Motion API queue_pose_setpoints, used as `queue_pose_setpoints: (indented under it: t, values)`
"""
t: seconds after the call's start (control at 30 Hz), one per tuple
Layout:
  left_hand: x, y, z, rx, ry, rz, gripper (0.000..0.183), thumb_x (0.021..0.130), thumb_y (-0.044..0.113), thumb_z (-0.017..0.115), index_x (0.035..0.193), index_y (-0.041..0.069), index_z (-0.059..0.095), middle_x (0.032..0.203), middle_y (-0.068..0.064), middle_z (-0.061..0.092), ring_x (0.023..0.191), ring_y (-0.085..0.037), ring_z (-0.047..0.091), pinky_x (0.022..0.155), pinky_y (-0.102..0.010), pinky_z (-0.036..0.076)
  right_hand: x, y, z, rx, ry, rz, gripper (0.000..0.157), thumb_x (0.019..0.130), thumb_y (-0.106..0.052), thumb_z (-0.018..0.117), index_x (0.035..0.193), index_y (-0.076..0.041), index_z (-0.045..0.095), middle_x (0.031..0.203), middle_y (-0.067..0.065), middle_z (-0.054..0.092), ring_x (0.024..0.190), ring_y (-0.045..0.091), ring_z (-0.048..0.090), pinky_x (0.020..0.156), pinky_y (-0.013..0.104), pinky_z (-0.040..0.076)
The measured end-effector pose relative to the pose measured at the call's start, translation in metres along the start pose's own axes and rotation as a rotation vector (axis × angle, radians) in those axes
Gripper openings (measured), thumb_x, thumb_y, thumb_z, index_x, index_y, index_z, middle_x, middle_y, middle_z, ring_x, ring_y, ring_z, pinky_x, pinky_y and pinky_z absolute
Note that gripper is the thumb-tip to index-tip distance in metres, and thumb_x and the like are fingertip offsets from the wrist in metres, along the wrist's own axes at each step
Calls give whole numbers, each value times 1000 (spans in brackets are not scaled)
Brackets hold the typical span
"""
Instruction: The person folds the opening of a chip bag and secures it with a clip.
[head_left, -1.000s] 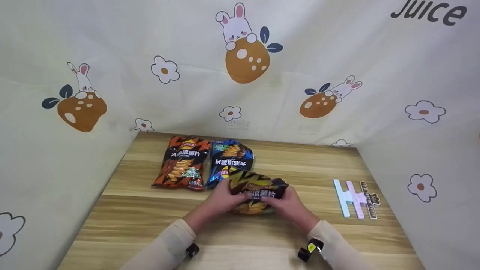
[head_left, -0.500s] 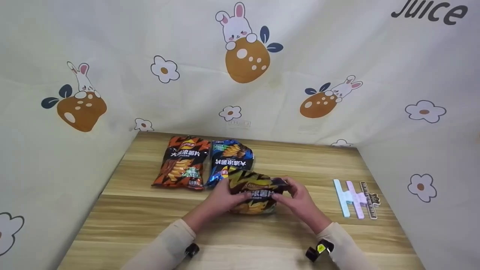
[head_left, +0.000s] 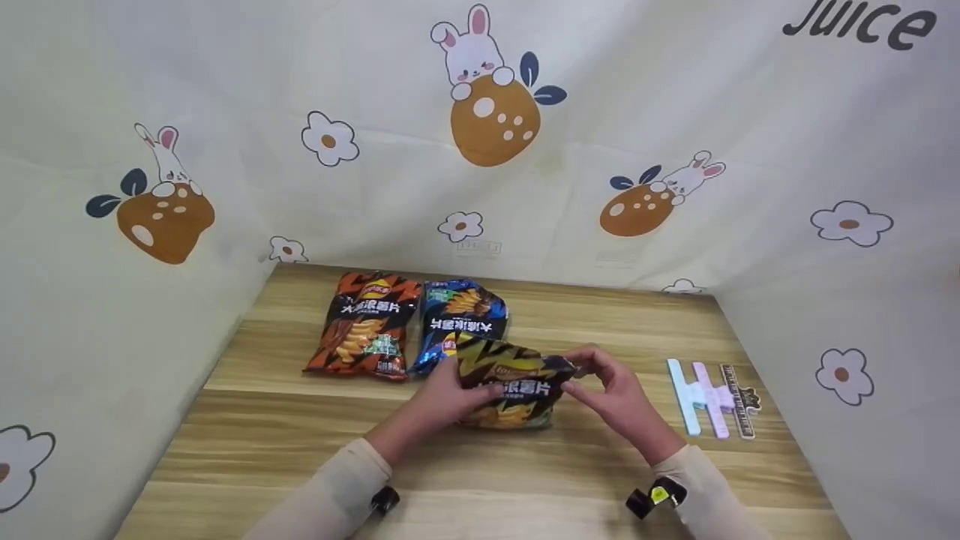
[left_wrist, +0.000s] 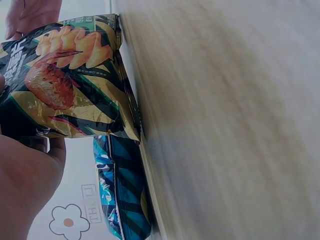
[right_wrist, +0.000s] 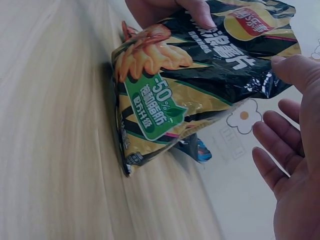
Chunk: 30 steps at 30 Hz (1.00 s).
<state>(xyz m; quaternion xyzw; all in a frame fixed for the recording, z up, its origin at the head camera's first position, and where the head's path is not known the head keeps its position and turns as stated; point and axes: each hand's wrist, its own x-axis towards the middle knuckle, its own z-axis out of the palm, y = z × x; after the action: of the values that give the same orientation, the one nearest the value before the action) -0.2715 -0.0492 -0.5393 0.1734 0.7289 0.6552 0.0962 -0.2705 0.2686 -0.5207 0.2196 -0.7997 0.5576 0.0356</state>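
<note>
A black-and-gold bag of chips [head_left: 517, 375] stands at the middle of the table, leaning back, with fried food printed on its front. My left hand [head_left: 442, 394] grips its left side, the thumb lying across the front and the other fingers behind. At the upper right corner is my right hand [head_left: 611, 390]. Its thumb [right_wrist: 295, 70] overlaps the bag's front near the edge, and the index finger reaches round behind the corner. In the right wrist view, its other fingers are loosely bent beside the bag. The lower edge of the bag [left_wrist: 75, 85] sits close to the tabletop.
Behind the held bag, a blue bag of chips [head_left: 465, 315] and an orange bag of chips [head_left: 367, 322] lie flat side by side. To the right are a light blue clip [head_left: 682, 397], a lilac clip [head_left: 711, 397] and a dark ruler-like clip [head_left: 739, 401]. Printed curtains enclose the table [head_left: 262, 450].
My right hand has slid rightward along the bag, its thumb going from the front's middle out to the right edge. The left hand and the bag have stayed nearly still.
</note>
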Motion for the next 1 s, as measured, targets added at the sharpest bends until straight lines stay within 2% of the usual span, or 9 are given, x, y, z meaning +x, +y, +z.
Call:
queue_pose_setpoints:
  t: [0.3, 0.53, 0.77, 0.93, 1.0]
  values:
    - [0, -2, 1, -6, -6, 17, 49, 96, 24, 87, 137, 6, 69, 129, -8, 77, 121, -28, 73, 110, -44, 58, 0, 2, 1, -14, -9, -38, 30, 97, -11, 87, 125, -12, 74, 117, 3, 77, 110, 24, 71, 105, 35, 55]
    - [0, -3, 1, -5, -8, 15, 50, 97, 26, 87, 139, 7, 69, 130, -7, 76, 123, -28, 72, 111, -44, 57, 1, 0, 6, -6, -3, -62, 14, 98, -3, 84, 107, -11, 77, 104, 4, 79, 98, 21, 74, 101, 29, 55]
    - [-1, -1, 1, -16, -5, -6, 54, 95, 29, 88, 142, 11, 67, 134, -6, 75, 126, -27, 71, 113, -43, 56, 1, 0, 9, 11, 17, -81, 20, 98, 8, 78, 101, -12, 78, 99, 7, 80, 92, 18, 74, 94, 28, 57]
    - [-1, -2, 0, -26, -11, -6, 57, 95, 30, 89, 144, 10, 65, 135, -7, 74, 127, -28, 71, 114, -44, 55, 1, 1, 11, 1, 38, -96, 16, 98, 4, 80, 100, -11, 80, 96, 5, 80, 90, 18, 74, 91, 26, 58]
    - [-1, -2, -1, -24, -12, -6, 58, 95, 31, 89, 144, 10, 66, 135, -7, 74, 127, -28, 71, 113, -44, 55, 2, 1, 11, 7, 40, -89, 8, 99, 0, 81, 99, -7, 81, 95, 6, 80, 91, 18, 75, 93, 26, 58]
